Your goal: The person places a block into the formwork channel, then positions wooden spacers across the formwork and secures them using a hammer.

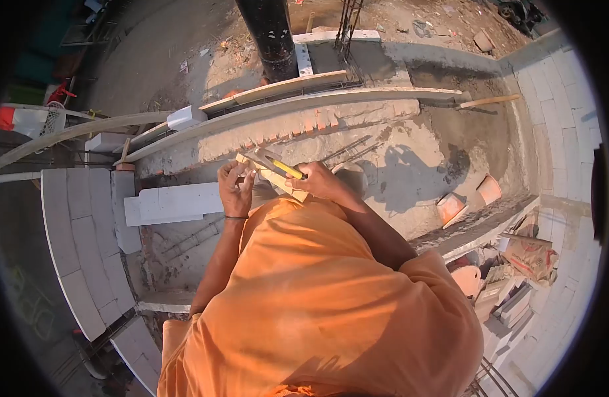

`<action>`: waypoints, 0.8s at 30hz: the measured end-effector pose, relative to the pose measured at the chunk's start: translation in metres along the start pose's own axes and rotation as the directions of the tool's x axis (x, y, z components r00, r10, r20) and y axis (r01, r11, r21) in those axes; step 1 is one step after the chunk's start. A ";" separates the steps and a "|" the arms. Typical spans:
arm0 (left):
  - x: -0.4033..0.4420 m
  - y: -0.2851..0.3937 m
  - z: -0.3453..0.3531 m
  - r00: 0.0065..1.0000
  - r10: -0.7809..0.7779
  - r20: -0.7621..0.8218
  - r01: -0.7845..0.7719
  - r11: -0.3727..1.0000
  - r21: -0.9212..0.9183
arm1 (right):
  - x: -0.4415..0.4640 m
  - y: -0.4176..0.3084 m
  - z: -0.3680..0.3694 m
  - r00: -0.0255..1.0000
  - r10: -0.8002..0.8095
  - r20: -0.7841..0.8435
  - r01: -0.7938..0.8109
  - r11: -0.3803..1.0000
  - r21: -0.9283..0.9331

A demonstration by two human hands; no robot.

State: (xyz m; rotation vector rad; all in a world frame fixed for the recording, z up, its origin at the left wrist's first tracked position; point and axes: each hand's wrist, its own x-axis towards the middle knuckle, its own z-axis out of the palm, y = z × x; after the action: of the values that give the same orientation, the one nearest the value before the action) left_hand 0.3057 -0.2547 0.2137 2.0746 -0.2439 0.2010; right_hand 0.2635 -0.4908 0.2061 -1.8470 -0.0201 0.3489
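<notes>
My right hand (318,180) is wrapped round the yellow-and-black handle of what looks like a hammer (282,167), its greyish front end pointing left. Beneath it, a pale strip of wood (278,180) slants from upper left down toward my lap. My left hand (236,186) is raised beside the wood's upper-left end, thumb and fingers brought together in a pinch. Whatever sits between those fingertips is too small to make out. Orange cloth (318,284) covers my body and hides the wood's lower end.
White blocks (175,204) lie on my left, near a block wall (86,238). Ahead runs a long formwork board (284,109), with a black column (268,40) behind. Two buckets (452,209) lie tipped at the right. A paper sack (528,255) rests among rubble.
</notes>
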 end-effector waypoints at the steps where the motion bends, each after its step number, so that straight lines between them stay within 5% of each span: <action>1: 0.002 0.005 -0.001 0.997 0.067 0.026 -0.067 0.998 0.020 | 0.000 0.006 0.003 1.000 -0.019 -0.018 0.019 1.000 -0.010; 6: 0.015 0.030 0.004 0.965 0.212 0.156 -0.236 0.959 0.156 | -0.014 -0.016 -0.009 0.996 0.041 -0.082 -0.040 0.999 0.017; 8: 0.016 0.021 0.013 0.963 0.262 0.064 -0.270 0.948 0.167 | -0.012 -0.006 -0.005 0.996 0.003 -0.094 0.000 1.000 0.029; 10: 0.015 0.021 0.010 0.977 0.196 0.081 -0.205 0.973 0.110 | -0.019 -0.038 -0.008 0.983 0.177 -0.042 -0.171 0.978 0.120; 14: 0.007 0.020 0.004 0.987 0.159 0.019 -0.160 0.984 0.082 | -0.015 -0.045 -0.006 0.974 0.226 -0.005 -0.225 0.972 0.072; 17: -0.003 -0.009 0.010 0.983 0.163 -0.082 -0.166 0.986 -0.033 | -0.005 -0.046 -0.003 0.977 0.198 0.078 -0.201 0.979 0.026; 24: -0.005 -0.026 -0.009 0.987 0.039 -0.153 -0.028 0.997 0.070 | 0.033 -0.048 0.020 0.964 0.198 0.180 -0.191 0.980 -0.052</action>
State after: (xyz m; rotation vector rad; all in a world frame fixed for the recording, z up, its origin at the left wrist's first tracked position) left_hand 0.3066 -0.2336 0.1954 2.1106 -0.1795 0.3938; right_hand 0.2983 -0.4514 0.2386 -1.8493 0.0288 0.6608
